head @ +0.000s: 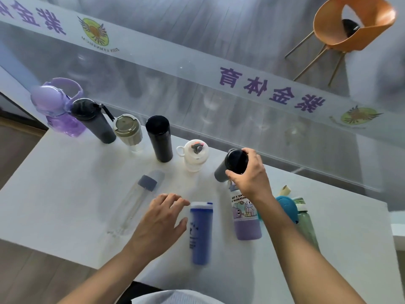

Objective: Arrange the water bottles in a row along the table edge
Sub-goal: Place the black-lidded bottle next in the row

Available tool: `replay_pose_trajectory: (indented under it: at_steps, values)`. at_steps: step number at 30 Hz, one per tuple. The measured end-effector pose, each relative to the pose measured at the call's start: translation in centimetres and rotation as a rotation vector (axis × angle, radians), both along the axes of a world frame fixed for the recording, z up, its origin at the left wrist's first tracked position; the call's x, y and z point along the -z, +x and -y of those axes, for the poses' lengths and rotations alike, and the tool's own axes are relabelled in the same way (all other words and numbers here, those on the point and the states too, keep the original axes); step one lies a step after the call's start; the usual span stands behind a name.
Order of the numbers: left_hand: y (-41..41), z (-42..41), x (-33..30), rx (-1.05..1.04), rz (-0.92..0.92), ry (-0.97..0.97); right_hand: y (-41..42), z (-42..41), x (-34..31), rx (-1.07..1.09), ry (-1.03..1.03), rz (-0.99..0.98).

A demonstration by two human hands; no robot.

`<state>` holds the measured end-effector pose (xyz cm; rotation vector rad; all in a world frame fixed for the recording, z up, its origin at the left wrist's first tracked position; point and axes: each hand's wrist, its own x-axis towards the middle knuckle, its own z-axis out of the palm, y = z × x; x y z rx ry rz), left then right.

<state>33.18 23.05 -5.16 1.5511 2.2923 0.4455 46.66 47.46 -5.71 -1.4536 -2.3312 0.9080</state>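
Observation:
Along the far edge of the white table (65,194) stand a purple bottle (59,108), a dark grey bottle (94,121), a beige-lidded cup (129,131), a black flask (159,139) and a white bottle (194,155). My right hand (247,172) grips the black lid of a grey bottle (221,173) at the row's right end. My left hand (162,218) hovers open just left of an upright blue bottle (201,233). A clear bottle with a grey cap (135,205) stands further left. A purple cartoon bottle (246,216), a teal-lidded bottle (287,207) and a green bottle (306,222) stand behind my right forearm.
A glass partition with a white banner (219,69) runs right behind the table's far edge. An orange chair (350,25) stands beyond the glass. The table's near edge drops off to wooden floor (32,270) at the left.

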Motion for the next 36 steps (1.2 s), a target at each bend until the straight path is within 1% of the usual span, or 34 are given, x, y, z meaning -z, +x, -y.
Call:
replay_pose_trajectory:
  at_steps: [15, 23, 28, 33, 36]
  values:
    - [0.7, -1.1, 0.5, 0.005, 0.029, -0.041, -0.4, -1.4, 0.8, -0.025, -0.005, 0.058]
    - [-0.2, -1.1, 1.1, 0.028, 0.040, -0.045, 0.0, -1.4, -0.1, 0.015, -0.046, 0.094]
    - [1.0, -3.6, 2.1, 0.164, 0.040, -0.055, 4.2, -1.6, -1.8, 0.109, 0.028, 0.187]
    - [4.5, -8.9, 2.7, 0.323, 0.056, -0.070, 10.0, -0.1, -1.8, 0.161, 0.023, 0.347]
    - [7.4, -12.6, 3.4, 0.359, 0.017, -0.095, 12.7, 1.2, -1.0, 0.161, 0.049, 0.341]
